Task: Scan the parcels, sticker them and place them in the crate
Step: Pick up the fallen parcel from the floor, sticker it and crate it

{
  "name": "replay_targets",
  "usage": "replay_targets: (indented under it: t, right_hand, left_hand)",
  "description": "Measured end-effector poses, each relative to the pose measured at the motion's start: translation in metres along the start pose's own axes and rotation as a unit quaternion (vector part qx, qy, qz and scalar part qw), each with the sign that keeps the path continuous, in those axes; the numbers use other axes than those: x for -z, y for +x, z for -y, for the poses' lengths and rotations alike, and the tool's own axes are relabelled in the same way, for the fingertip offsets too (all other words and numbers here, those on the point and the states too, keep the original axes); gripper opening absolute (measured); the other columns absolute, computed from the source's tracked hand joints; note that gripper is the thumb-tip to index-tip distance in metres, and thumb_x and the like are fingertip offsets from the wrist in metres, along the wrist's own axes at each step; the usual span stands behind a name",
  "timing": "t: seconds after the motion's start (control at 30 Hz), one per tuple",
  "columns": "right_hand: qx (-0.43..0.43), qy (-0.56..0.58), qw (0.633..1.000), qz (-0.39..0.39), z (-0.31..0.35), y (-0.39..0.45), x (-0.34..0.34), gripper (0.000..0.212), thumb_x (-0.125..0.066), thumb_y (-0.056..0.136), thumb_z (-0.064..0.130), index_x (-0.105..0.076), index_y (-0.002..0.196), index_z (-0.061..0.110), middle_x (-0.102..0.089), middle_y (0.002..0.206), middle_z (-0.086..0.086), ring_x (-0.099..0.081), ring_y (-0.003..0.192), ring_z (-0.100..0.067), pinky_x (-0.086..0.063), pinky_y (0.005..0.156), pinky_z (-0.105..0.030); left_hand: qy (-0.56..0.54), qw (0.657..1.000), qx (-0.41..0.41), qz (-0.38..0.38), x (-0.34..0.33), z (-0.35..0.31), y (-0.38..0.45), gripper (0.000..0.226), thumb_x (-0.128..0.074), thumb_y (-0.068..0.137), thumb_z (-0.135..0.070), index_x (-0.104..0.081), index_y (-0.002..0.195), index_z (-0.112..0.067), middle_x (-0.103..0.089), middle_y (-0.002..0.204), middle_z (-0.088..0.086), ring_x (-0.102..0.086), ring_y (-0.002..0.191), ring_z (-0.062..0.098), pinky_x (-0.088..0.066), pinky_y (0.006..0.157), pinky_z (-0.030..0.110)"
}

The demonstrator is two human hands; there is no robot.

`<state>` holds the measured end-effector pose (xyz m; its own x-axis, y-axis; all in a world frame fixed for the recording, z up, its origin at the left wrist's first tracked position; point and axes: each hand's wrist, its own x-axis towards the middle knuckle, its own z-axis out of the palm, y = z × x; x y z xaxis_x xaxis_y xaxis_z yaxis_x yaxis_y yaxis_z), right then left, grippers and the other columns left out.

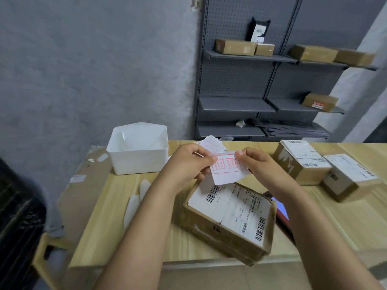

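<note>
Both hands up over the table, pinching one white sticker with red printed characters. Left hand grips the sticker's left edge, thumb and fingers clenched on it. Right hand pinches the top right edge, thumb tip on the paper. Sticker held slightly tilted, in the air above the far end of a parcel.

That parcel is a worn brown cardboard box lying flat on the table just below the hands, turned at an angle, near the table's front edge. White shipping label with barcodes covers most of its top. Cardboard edges torn and dented.

Two more parcels at right on the table: one farther back, another just beside it to the right, touching or nearly so, can't tell. Both carry white labels on top.

White bin at the table's far left, open top, near the left hand but apart from it. More white paper slips lie behind the hands. White backing strips lie on the table left of the left forearm.

Dark device with lit screen partly hidden under the right forearm, just right of the near parcel.

Black crate at the far left, below table level, blurred.

Grey shelf unit behind the table holds several brown boxes.
</note>
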<state>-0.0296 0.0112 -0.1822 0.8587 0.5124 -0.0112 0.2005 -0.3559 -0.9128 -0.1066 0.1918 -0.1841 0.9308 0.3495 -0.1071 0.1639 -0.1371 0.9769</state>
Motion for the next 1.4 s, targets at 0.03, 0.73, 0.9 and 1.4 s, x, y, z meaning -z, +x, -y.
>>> replay_targets:
  t: [0.03,0.73,0.9,1.4]
  right_hand:
    - [-0.005,-0.024,1.000,0.009,-0.003,-0.001,0.001,0.042,-0.048,0.097,0.044,-0.060,0.094,0.004,-0.068,0.099,-0.014,-0.056,0.083,-0.015,-0.041,0.078,-0.028]
    - [0.092,-0.224,0.966,0.088,-0.048,-0.017,0.010,0.039,-0.052,0.093,0.047,-0.041,0.070,0.018,-0.045,0.075,0.001,-0.039,0.063,-0.012,-0.026,0.053,-0.027]
    - [0.101,-0.229,0.966,0.071,-0.053,-0.017,0.006,0.034,-0.051,0.091,0.051,-0.042,0.076,0.022,-0.051,0.083,0.001,-0.046,0.073,-0.013,-0.029,0.055,-0.026]
    - [0.261,-0.306,0.914,-0.046,-0.052,-0.032,0.008,0.037,-0.057,0.090,0.032,-0.050,0.124,0.017,-0.048,0.127,-0.004,-0.047,0.114,-0.024,-0.044,0.091,-0.036]
  left_hand:
    - [0.013,1.000,0.005,0.001,0.000,0.000,-0.004,0.011,-0.074,0.083,-0.023,-0.065,0.078,-0.017,-0.071,0.063,-0.007,-0.065,0.060,0.009,-0.052,0.056,0.024]
    - [0.244,0.944,0.062,-0.215,-0.071,0.015,-0.076,0.023,-0.075,0.075,-0.037,-0.057,0.068,-0.024,-0.059,0.074,-0.015,-0.061,0.075,0.011,-0.044,0.061,0.024]
    - [0.266,0.929,0.050,-0.255,-0.077,0.018,-0.075,0.024,-0.073,0.077,-0.034,-0.054,0.068,-0.024,-0.057,0.073,-0.013,-0.060,0.074,0.015,-0.042,0.059,0.025]
    - [0.359,0.892,-0.004,-0.274,-0.085,0.016,-0.080,0.023,-0.071,0.078,-0.026,-0.053,0.093,-0.028,-0.056,0.107,-0.001,-0.057,0.089,0.018,-0.043,0.066,0.029]
